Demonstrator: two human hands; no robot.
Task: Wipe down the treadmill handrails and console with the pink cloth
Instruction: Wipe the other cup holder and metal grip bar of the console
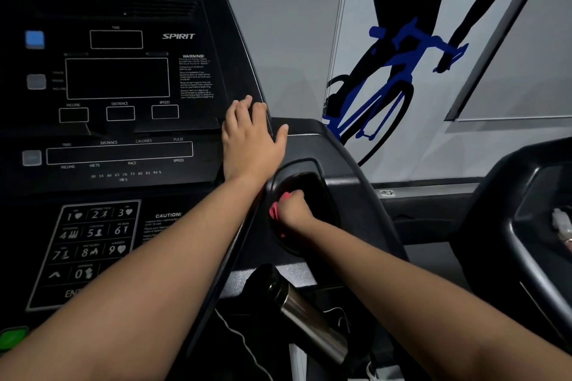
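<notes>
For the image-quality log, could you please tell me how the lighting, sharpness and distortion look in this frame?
Head view: dim, even light, so the black console loses detail; its small warning text is too soft to read, though SPIRIT is legible. Wide-angle bending curves the edges and stretches both forearms. The pink cloth under the right hand stays vivid; the chrome handrail grip shows a mild sheen.
</notes>
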